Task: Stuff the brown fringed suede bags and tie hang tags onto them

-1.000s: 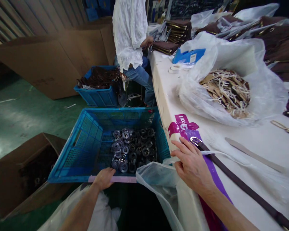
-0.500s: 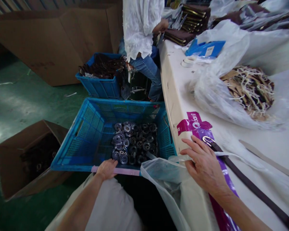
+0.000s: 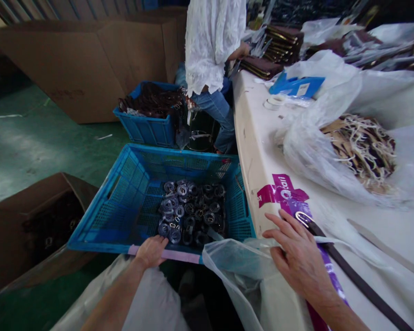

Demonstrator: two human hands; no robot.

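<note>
My left hand (image 3: 152,250) is closed over the near rim of a large blue crate (image 3: 106,216), at its pink-taped edge. Inside the crate, several coiled dark belts in clear wrap (image 3: 189,207) stand in rows toward the right. On the white table (image 3: 258,138), my right hand (image 3: 296,250) is spread with its fingers apart and holds nothing. Its fingertips are beside the silver buckle of a dark belt (image 3: 362,280), which runs toward the lower right over purple tape (image 3: 290,195). A clear plastic bag (image 3: 238,266) hangs over the table edge below this hand.
Beyond the crate, a person in a white top (image 3: 214,46) is at the table edge near stacked brown items (image 3: 283,43). A smaller blue bin (image 3: 145,128) and cardboard boxes (image 3: 10,220) stand on the floor. A plastic bag of tan strips (image 3: 362,147) and a blue tape dispenser (image 3: 298,86) lie on the table.
The whole view has shifted slightly, so most things appear a little lower. My left hand stays on the crate rim, and my right hand remains spread beside the buckle.
</note>
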